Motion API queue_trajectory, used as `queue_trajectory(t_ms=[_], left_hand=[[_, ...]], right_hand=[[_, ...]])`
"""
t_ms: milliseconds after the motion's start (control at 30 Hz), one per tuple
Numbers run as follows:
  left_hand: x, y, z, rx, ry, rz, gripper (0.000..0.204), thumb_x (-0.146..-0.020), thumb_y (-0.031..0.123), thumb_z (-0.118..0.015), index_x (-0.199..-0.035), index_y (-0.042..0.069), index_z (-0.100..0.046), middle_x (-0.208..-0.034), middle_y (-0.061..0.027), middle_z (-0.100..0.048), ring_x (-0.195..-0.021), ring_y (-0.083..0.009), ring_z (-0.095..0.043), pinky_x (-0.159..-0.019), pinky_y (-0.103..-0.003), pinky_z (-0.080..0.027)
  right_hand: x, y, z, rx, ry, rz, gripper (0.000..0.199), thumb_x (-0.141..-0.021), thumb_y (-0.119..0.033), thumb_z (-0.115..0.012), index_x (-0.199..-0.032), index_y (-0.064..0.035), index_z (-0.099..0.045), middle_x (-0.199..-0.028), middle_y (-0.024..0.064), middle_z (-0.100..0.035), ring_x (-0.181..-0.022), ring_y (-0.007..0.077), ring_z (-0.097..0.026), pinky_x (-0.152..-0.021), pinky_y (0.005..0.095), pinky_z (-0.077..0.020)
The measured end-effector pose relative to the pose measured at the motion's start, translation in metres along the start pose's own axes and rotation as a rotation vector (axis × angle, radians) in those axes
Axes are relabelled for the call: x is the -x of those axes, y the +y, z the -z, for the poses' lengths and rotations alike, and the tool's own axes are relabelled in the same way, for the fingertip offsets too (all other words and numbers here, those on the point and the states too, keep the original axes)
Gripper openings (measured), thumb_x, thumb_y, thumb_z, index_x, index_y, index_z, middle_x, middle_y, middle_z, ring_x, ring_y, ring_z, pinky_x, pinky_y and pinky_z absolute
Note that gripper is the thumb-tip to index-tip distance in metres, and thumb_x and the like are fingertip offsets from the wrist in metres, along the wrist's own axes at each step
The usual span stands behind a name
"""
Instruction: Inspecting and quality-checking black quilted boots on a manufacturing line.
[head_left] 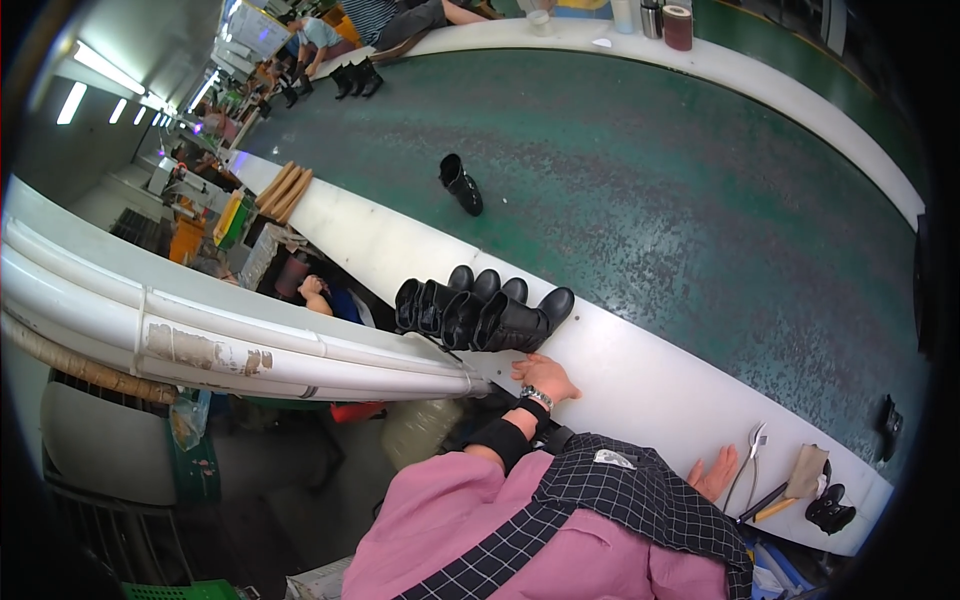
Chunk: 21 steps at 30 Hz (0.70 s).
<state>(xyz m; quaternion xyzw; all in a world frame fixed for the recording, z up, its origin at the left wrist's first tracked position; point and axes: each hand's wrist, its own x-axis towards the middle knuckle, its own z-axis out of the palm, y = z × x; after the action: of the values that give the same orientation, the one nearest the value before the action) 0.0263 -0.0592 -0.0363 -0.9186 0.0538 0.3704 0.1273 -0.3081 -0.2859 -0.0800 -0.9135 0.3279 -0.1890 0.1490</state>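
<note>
My left hand [546, 378], with a watch and a dark band on the wrist, rests on the white table edge [625, 370]. Its fingers are apart and hold nothing. Just beyond it stands a row of several black boots [508, 325], close against one another. My right hand [714, 474] lies flat on the same white edge, its fingers stretched out. Beside it are metal pincers [755, 455], a tool with a yellow handle [778, 508], a grey-brown piece of material [806, 470] and a small black shoe or boot [830, 510].
One black boot [460, 185] lies on the worn green belt [640, 200]; another dark shoe [888, 428] is at its right end. Several boots [357, 78] stand far left. Brown rolls [284, 192] lie on the edge. White pipes [250, 350] run along my left. Co-workers sit farther off.
</note>
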Motion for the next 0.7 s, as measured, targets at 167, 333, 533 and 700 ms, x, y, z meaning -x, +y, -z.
queue_trajectory(t_ms=[167,333,533,700], left_hand=[[0.011,-0.002,0.005,0.044,0.067,-0.032,0.126,-0.06,0.062,-0.07,-0.131,-0.027,-0.017,-0.121,-0.0543,-0.031,-0.113,-0.0641,-0.04,-0.092,-0.056,-0.043],[0.002,0.002,0.0,0.054,-0.004,0.019,0.127,-0.059,0.059,-0.075,-0.134,-0.024,-0.013,-0.127,-0.053,-0.025,-0.117,-0.0633,-0.036,-0.095,-0.054,-0.042],[-0.008,-0.021,-0.017,-0.101,0.168,-0.191,0.091,-0.06,0.072,-0.066,-0.114,-0.001,-0.062,-0.114,-0.0249,-0.06,-0.106,-0.0417,-0.058,-0.085,-0.047,-0.048],[-0.011,0.05,0.029,-0.279,0.162,-0.602,0.068,-0.069,0.07,-0.06,-0.108,0.014,-0.069,-0.115,-0.011,-0.064,-0.104,-0.0259,-0.061,-0.09,-0.038,-0.045]], right_hand=[[-0.001,-0.002,0.003,0.021,0.003,0.002,0.055,-0.083,-0.017,-0.054,-0.131,0.0061,-0.039,-0.138,0.025,-0.038,-0.129,0.0448,-0.032,-0.107,0.0517,-0.0259],[0.0,-0.008,0.007,-0.006,-0.002,-0.051,0.056,-0.081,-0.016,-0.055,-0.131,0.006,-0.039,-0.139,0.025,-0.037,-0.129,0.0444,-0.031,-0.107,0.052,-0.0258],[0.006,-0.004,0.002,0.024,-0.044,-0.038,0.06,-0.079,-0.018,-0.056,-0.133,0.005,-0.039,-0.139,0.0266,-0.036,-0.131,0.0447,-0.029,-0.111,0.0532,-0.0194],[0.004,-0.013,0.008,-0.015,0.008,-0.132,0.061,-0.075,-0.03,-0.064,-0.124,0.0031,-0.049,-0.13,0.025,-0.046,-0.125,0.0407,-0.04,-0.108,0.0505,-0.0276]])
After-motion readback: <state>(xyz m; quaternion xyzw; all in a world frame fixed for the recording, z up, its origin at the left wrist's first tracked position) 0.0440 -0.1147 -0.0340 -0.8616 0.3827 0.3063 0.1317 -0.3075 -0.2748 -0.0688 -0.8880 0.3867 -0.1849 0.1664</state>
